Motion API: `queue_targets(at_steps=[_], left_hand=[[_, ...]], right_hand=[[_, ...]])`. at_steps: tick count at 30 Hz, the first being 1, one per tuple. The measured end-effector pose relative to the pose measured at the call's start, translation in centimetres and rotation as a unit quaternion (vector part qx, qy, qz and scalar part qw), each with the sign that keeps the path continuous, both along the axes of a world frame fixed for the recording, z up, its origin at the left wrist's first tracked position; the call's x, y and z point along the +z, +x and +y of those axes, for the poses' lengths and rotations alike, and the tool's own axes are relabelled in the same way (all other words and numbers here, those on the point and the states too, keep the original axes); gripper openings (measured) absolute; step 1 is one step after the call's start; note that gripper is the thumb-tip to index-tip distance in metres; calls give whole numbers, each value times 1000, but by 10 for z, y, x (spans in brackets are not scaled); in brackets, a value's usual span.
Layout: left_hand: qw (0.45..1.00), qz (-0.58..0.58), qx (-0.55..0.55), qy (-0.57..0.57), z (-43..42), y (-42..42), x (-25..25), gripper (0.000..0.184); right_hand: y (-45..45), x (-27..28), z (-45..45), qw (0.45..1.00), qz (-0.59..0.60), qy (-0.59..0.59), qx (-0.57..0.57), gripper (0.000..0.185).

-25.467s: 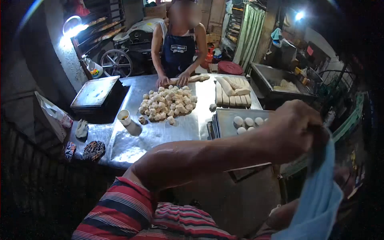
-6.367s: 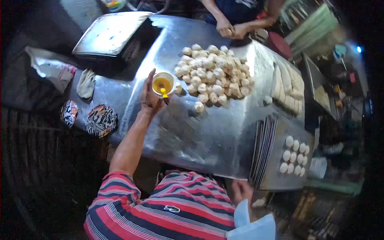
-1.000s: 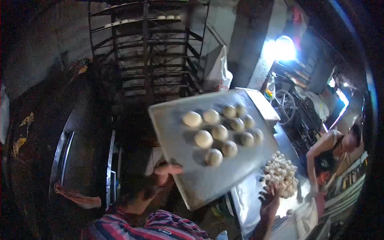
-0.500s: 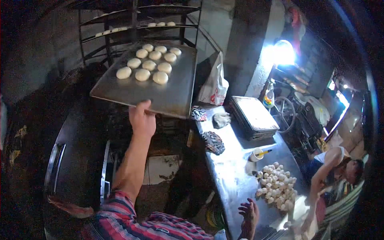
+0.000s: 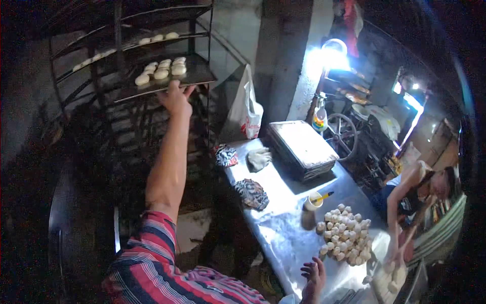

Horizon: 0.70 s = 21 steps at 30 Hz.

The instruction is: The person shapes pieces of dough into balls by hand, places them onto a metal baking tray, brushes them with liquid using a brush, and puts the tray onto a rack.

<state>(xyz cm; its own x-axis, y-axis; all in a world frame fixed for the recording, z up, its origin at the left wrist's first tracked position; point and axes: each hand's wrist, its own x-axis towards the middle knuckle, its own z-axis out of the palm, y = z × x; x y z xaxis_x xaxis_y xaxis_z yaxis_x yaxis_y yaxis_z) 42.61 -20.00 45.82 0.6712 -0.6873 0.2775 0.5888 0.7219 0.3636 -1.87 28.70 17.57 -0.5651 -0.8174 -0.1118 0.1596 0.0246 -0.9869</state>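
- Red-striped cloth covers the left sleeve [image 5: 152,238]; nearer the lower edge, the right hand [image 5: 314,273] is held open beside the dough pieces, its fingers loosely spread and nothing seen in it.
- Beneath that hand lies the metal table [image 5: 278,238], where small dough pieces [image 5: 347,235] are heaped near a white cup [image 5: 312,203] with a yellow-handled brush [image 5: 324,196] leaning in it.
- At full reach, the baking tray [image 5: 197,73] is gripped at its near edge by the left hand [image 5: 175,101] — well apart from the right — with pale dough rounds [image 5: 161,74] carried beyond the fingers.
- By judgement, the tray is being presented to the metal rack [image 5: 118,30]; a level, steady hold is called for, since support is seen from one hand only. Whether a shelf bears any weight cannot be told.
- Farther back, more rounds [image 5: 158,38] are held on a rack shelf.
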Motion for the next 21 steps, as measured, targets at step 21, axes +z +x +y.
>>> queue_targets(at_steps=[21], left_hand=[[487,-701,-425,-300,262,-339,-410,32]], right_hand=[[20,-127,27,840,341,251,-339,23]])
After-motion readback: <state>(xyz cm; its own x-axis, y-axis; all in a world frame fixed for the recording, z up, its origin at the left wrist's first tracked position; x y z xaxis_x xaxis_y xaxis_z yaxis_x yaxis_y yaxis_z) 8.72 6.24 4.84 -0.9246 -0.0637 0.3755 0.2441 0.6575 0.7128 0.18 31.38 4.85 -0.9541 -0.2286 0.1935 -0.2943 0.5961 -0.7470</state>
